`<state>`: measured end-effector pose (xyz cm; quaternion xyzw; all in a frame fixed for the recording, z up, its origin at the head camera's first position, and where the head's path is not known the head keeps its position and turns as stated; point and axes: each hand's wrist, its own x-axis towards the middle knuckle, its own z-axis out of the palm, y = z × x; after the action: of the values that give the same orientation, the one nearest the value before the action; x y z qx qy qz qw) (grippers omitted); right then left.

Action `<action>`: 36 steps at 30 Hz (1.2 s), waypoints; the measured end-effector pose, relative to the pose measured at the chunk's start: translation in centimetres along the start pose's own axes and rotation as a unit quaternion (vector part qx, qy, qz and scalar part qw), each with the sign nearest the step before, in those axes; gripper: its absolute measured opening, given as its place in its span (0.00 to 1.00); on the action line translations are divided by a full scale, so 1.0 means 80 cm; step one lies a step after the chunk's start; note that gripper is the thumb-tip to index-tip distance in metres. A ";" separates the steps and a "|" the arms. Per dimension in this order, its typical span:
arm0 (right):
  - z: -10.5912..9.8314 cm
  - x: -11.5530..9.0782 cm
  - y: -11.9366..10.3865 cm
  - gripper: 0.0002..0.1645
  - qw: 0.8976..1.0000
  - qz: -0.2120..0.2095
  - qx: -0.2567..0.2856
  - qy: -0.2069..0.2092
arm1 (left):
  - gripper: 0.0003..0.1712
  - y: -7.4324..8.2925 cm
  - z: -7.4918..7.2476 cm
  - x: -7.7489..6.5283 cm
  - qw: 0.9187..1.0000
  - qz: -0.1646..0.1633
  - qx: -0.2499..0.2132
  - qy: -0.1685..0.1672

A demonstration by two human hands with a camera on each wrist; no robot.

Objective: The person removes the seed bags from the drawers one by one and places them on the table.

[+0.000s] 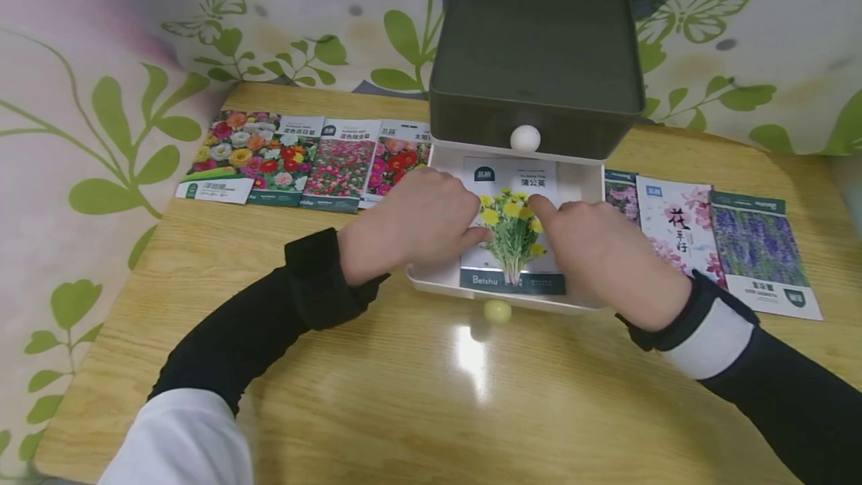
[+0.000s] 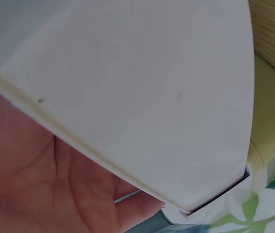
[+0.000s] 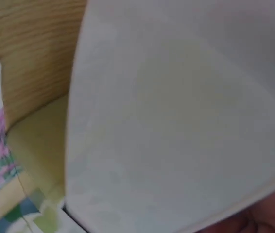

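A dandelion seed packet, with yellow flowers printed on it, lies face up in the white pulled-out drawer of a dark-topped box. My left hand reaches over the drawer's left wall and holds the packet's left edge, thumb on its face. In the left wrist view the palm shows behind the white drawer wall. From the right side my right hand lays a straight finger on the packet near the flowers; its other fingers are mostly hidden. The drawer wall covers most of the right wrist view.
An upper drawer with a white round knob sits closed above. A yellowish knob sticks out from the open drawer's front. Several flower packets lie left of the box, and others, including a lavender-coloured one, lie right.
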<state>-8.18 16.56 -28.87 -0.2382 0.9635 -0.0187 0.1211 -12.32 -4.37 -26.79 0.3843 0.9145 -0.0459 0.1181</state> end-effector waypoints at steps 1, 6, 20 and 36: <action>0.000 0.000 0.001 0.41 1.000 0.001 0.006 0.008 | 0.27 0.000 -0.001 0.000 1.000 -0.001 -0.011 0.000; 0.006 0.001 0.010 0.21 0.992 0.004 0.084 0.095 | 0.26 0.000 -0.001 0.002 0.998 -0.004 -0.061 0.005; -0.001 -0.002 0.037 0.15 0.926 0.105 0.349 0.100 | 0.20 -0.003 0.002 0.006 0.993 -0.011 -0.116 0.013; 0.002 -0.010 0.059 0.20 0.839 0.143 0.523 0.042 | 0.28 0.009 0.005 0.012 0.997 -0.051 -0.060 0.026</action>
<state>-9.58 21.15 -29.28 0.0015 0.8379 -0.5123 0.1883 -12.36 -3.28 -27.38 0.3303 0.9368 0.0127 0.1150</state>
